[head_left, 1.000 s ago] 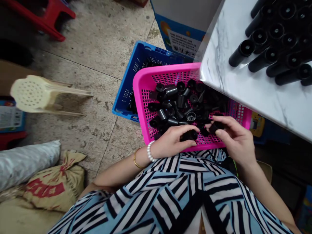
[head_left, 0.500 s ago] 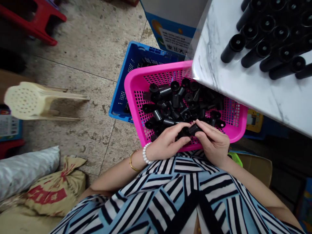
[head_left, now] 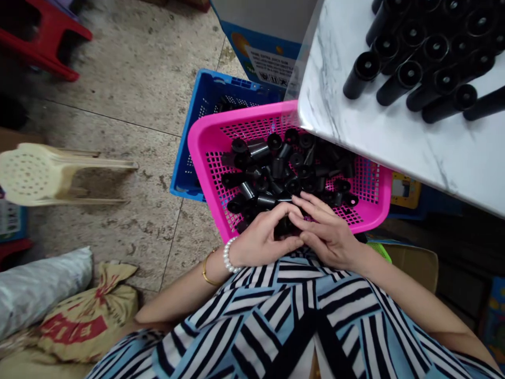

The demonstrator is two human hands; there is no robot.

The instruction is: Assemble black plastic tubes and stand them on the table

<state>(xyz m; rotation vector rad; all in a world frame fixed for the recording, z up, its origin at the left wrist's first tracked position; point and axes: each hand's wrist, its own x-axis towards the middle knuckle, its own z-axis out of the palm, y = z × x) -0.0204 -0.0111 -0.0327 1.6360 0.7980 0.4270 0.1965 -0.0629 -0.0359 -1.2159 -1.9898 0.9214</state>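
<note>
My left hand (head_left: 262,238) is curled at the front edge of the pink basket (head_left: 204,158), thumb and forefinger bent around a dark, mostly hidden black plastic part (head_left: 284,227). My right hand (head_left: 329,234) meets it, its fingers close together and laid against the left fingertips. Whatever lies under the right fingers is covered. Inside the basket, just beyond both hands, is a loose heap of short black plastic cylinders (head_left: 259,150), some showing round ends with a central hole.
On the marble-patterned table (head_left: 394,147) at right stand many black tubes (head_left: 362,73). A blue crate (head_left: 183,163) sits under the basket's far left side. A cream stool (head_left: 23,173), a red stool (head_left: 51,42) and tied sacks (head_left: 87,321) are on the floor at left.
The short black cylinder seen in my right fingers is now hidden. My hands have closed together, the right fingers coming over to the left fingertips. The view has shifted slightly.
</note>
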